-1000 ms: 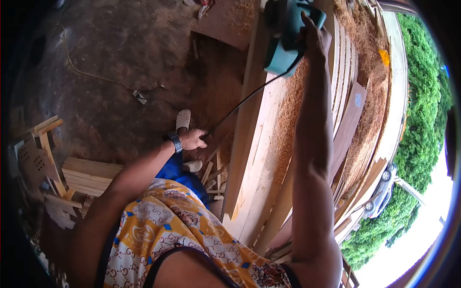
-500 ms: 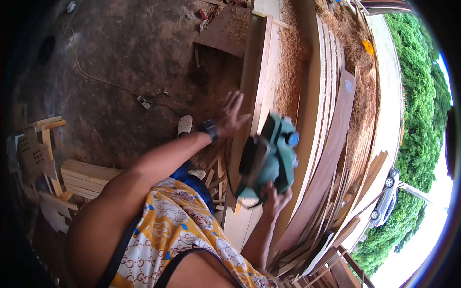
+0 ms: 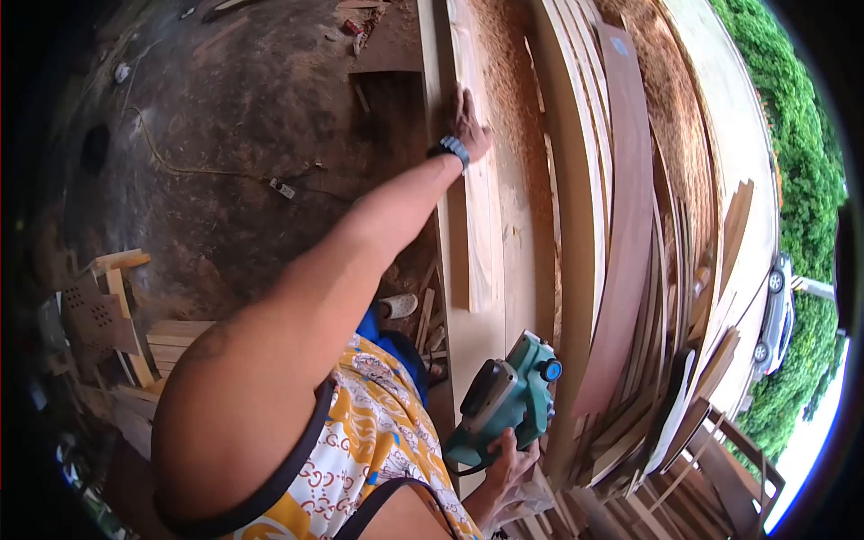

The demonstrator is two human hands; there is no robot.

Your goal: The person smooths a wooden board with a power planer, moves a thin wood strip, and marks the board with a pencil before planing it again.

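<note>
Left hand (image 3: pixel 470 119) now lies flat and open far up on the narrow plank (image 3: pixel 477 198), having reached further than before. Right hand (image 3: pixel 509 454) grips the green electric planer (image 3: pixel 506 405), now drawn back near the body, off the wood; planing seems paused.

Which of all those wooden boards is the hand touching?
The left hand lies flat on the pale narrow plank lying on top of the workbench, nearest the dirt floor. The other boards, farther right beyond the sawdust, go untouched.
</note>
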